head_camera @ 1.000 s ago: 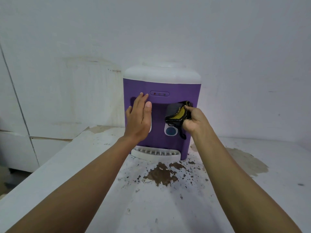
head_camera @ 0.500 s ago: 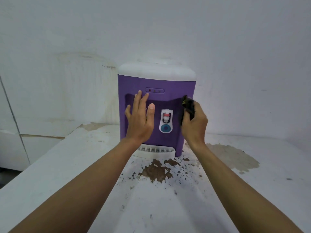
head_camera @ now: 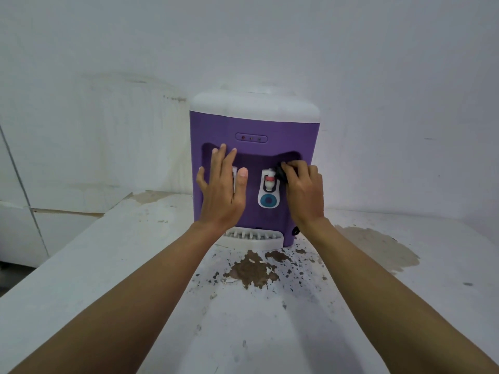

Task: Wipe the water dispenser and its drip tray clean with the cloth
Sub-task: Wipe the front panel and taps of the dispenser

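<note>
Surface: white painted countertop [head_camera: 270, 333], nearest the camera. A brown patch of peeled paint [head_camera: 253, 268] with loose flecks lies just in front of the machine.
Forearms: both reach forward, nearly straight, converging on the machine's front.
Drip tray: the white slotted drip tray [head_camera: 253, 238] sits at the foot of the machine, below both wrists. No hand is on it, and it looks not yet wiped.
Left hand: the left hand [head_camera: 224, 195] is laid flat, fingers straight and slightly spread, palm against the purple front. It covers most of the left-side tap and seems to be bracing the unit.
Right hand: the right hand [head_camera: 305, 193] has its fingers curled round the dark cloth [head_camera: 280, 172], bunched small and pressed into the recess just beside the red-tipped tap [head_camera: 270, 182].
Task thing: the water dispenser [head_camera: 216, 125] stands upright on the counter against the wall [head_camera: 243, 36], with its white lid [head_camera: 253, 106] on.
Stage, judged: front panel in hand; lid, sides and tray likely remaining.
Risk: the cloth may snag the tap lever and let water out.
Risk: a hard push with a weak brace could slide the unit back.
Risk: a sweep too low may pick up paint flecks and smear them.
</note>
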